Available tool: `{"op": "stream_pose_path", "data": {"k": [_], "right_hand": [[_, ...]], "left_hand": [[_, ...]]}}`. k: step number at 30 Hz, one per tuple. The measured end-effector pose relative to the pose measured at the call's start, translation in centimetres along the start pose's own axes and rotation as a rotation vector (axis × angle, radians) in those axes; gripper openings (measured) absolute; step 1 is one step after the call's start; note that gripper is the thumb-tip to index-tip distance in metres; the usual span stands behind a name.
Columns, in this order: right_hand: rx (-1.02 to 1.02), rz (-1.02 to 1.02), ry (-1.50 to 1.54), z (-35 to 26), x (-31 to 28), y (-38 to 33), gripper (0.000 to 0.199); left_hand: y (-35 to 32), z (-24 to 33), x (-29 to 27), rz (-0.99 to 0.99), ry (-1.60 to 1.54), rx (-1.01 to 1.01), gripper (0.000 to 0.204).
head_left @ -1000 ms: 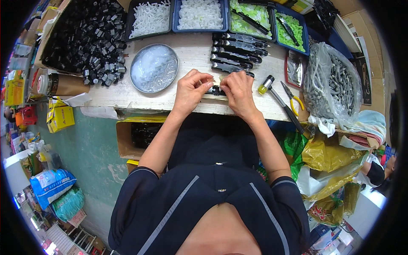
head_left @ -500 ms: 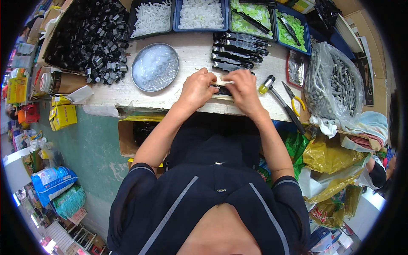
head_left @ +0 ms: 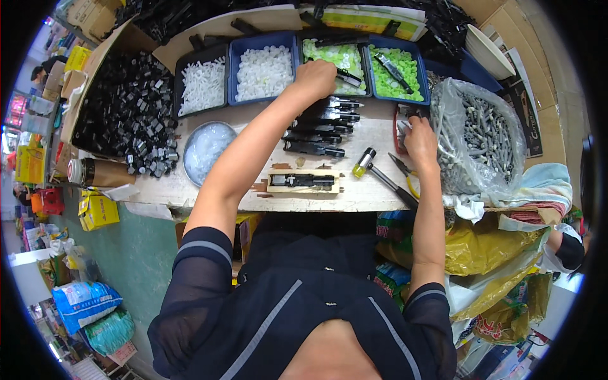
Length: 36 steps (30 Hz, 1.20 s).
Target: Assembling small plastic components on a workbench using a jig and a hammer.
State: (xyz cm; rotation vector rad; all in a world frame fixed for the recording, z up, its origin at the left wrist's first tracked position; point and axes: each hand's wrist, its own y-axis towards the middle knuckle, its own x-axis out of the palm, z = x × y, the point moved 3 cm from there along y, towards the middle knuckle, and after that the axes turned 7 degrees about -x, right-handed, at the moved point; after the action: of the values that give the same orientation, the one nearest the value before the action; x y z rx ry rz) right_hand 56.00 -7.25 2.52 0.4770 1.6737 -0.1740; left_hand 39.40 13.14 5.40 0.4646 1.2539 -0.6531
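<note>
While the left hand (head_left: 318, 77) was at the tray (head_left: 360, 95) of pale green pieces, just beside a black bar (head_left: 349, 77), its fingertips were hidden; couldn't tell if they grasped anything. Right hand (head_left: 420, 140) had fingers bent down at the red tray (head_left: 396, 131); couldn't tell if pinching. Black part (head_left: 303, 180) lay in the wooden block (head_left: 304, 190) near the table's (head_left: 240, 201) front edge, untouched. Hammer (head_left: 382, 178) lay to its right.
</note>
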Motion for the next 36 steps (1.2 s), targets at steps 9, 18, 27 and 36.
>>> {"op": "stream_pose_path", "data": {"k": [9, 18, 27, 36], "right_hand": [[0.006, -0.085, -0.046, -0.1, 0.8, 0.5, 0.016], [-0.067, 0.118, 0.18, 1.1, 0.8, -0.2, 0.014], [0.079, 0.29, 0.7, 0.6, 0.1, -0.5, 0.009], [0.039, -0.221, 1.698, -11.8, -2.5, -4.9, 0.012]], "left_hand": [[2.6, -0.7, 3.5, 0.023, -0.143, -0.041, 0.014], [1.5, -2.3, 2.1, 0.297, -0.437, 0.099, 0.007], [-1.9, -3.0, -0.1, 0.115, -1.036, -0.046, 0.021], [-16.9, -0.6, 1.6, -0.029, -1.912, 0.101, 0.011]]}}
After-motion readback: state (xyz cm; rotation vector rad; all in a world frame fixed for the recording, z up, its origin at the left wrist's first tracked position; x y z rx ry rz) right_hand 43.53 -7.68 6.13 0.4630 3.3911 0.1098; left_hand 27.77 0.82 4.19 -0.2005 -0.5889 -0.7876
